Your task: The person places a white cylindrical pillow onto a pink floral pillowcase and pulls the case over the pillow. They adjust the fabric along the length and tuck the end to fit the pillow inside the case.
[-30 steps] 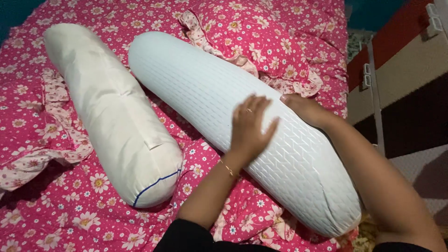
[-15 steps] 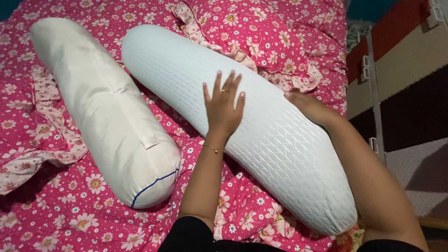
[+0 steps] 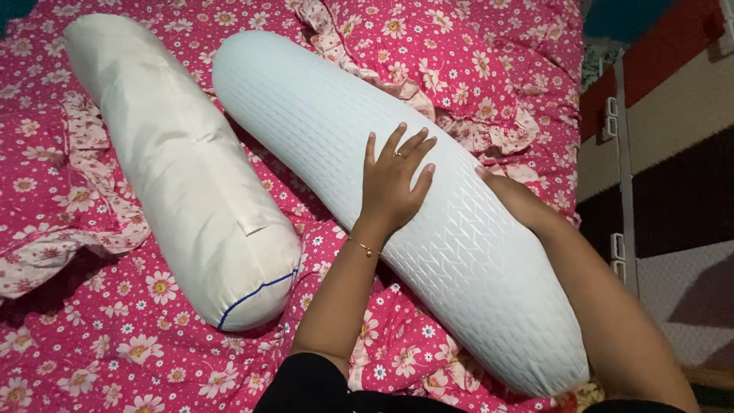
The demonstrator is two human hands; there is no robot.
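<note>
Head view, left hand flat on white bolster, floral bedsheet

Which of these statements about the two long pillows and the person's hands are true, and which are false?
1. The left hand lies flat on the white textured pillow. True.
2. The right hand grips the cream pillow. False: it rests against the far side of the white textured pillow.
3. The bedsheet is pink with flowers. True.
4. The two pillows are stacked one on the other. False: they lie side by side on the bed.
5. The left hand's fingers are spread open. True.
</note>
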